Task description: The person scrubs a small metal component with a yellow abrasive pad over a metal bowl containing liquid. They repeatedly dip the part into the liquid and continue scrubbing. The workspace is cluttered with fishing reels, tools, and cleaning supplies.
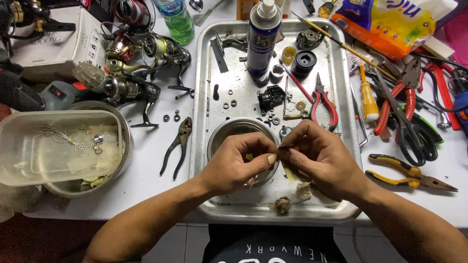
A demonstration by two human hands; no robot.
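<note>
A white worktable (146, 160) stands over a pale tiled floor (187, 246).

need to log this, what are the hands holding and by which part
Left hand and right hand pinch something tiny between their fingertips over the round metal bowl; what it is cannot be told.

You pinch a tiny dark part (279, 147), perhaps a small reel piece, between fingertips above the round metal bowl (229, 130).
</note>
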